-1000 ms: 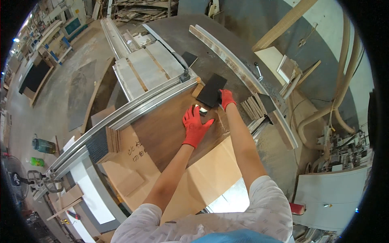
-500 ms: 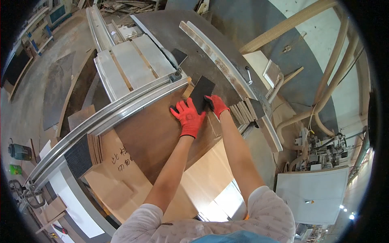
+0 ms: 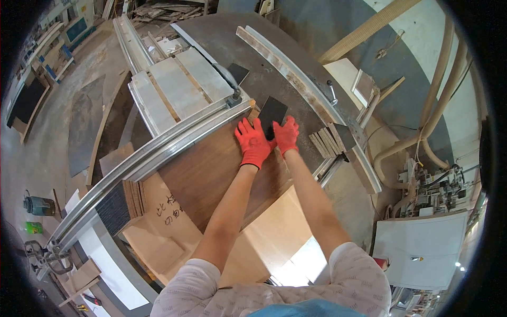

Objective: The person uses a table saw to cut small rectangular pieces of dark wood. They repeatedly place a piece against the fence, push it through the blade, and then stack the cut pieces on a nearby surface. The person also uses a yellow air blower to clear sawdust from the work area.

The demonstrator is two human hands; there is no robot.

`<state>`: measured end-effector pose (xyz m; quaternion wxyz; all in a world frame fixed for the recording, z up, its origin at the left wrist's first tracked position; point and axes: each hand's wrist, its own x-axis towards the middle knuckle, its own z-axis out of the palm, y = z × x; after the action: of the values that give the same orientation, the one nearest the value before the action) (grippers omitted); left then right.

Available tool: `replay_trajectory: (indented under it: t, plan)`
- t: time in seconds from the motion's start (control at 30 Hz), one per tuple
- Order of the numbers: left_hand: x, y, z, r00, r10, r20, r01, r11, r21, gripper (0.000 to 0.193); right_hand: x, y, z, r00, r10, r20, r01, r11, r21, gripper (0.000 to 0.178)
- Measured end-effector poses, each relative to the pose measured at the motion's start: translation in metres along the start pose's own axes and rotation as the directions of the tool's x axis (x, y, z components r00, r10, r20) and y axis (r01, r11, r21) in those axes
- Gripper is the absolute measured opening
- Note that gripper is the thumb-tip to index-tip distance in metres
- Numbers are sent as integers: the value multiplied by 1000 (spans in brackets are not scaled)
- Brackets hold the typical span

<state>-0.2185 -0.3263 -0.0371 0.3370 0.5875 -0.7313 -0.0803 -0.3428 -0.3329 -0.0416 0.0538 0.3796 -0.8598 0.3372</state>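
A dark rectangular board piece (image 3: 273, 109) lies on the saw table beside a small wooden block (image 3: 253, 114). My left hand (image 3: 253, 143), in a red glove with dark fingertips, rests at the board piece's near left, fingers spread and thumb reaching toward the other hand. My right hand (image 3: 286, 135), gloved alike, has its fingers bent against the near right part of the board piece. The two hands almost meet and cover its near end. Beneath them stretches a brown wooden panel (image 3: 198, 166).
A metal rail (image 3: 174, 140) crosses at left, with the saw guard (image 3: 227, 76) beyond it. A long fence (image 3: 285, 68) runs along the right. Stacked strips (image 3: 326, 142) stand at its near end; more strips (image 3: 134, 198) stand on a marked board (image 3: 158, 232) at left.
The view has shifted slightly. My right hand's fingers have turned from pointing left to pointing forward, closer to my left hand. The board piece keeps nearly the same place beside the block.
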Motion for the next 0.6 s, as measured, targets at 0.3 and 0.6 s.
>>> replay_trajectory:
  t: [0.3,0.6]
  plan:
    - [13,-5,-29,999,-6,33,7,1000,-27,98,-117,-217,-15,469,-873,132,654,443,613,43]
    - [30,-24,-27,997,18,-71,-24,997,-78,92,-134,-235,84,294,-872,391,747,465,476,62]
